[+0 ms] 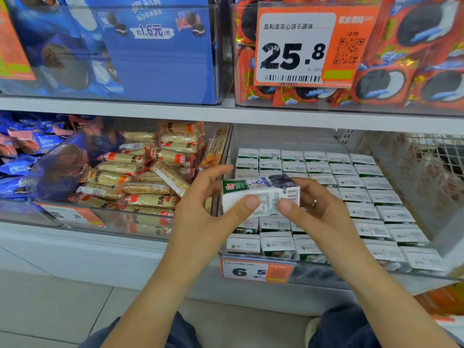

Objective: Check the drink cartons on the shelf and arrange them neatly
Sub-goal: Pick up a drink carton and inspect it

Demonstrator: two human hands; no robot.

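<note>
One small white drink carton with a green logo and purple fruit print (261,194) is out of the bin, held on its side between both hands, printed panel up. Left hand (200,214): thumb pressed on the near face, fingers reaching behind the far left end. Right hand (324,209): thumb on the near face beside the left thumb, fingers curled round the right end; ring visible.

Directly beneath and beyond the fingers, the clear plastic shelf bin (414,172) holds rows of matching white cartons (351,182) standing upright. Rows right of the right-hand fingers look tidy; the rows nearest the wrists look slightly uneven.

Judgement: checking is under way on this carton. Left to do: return it to a row and straighten the front. An orange price tag (256,272) sits below the wrists.
</note>
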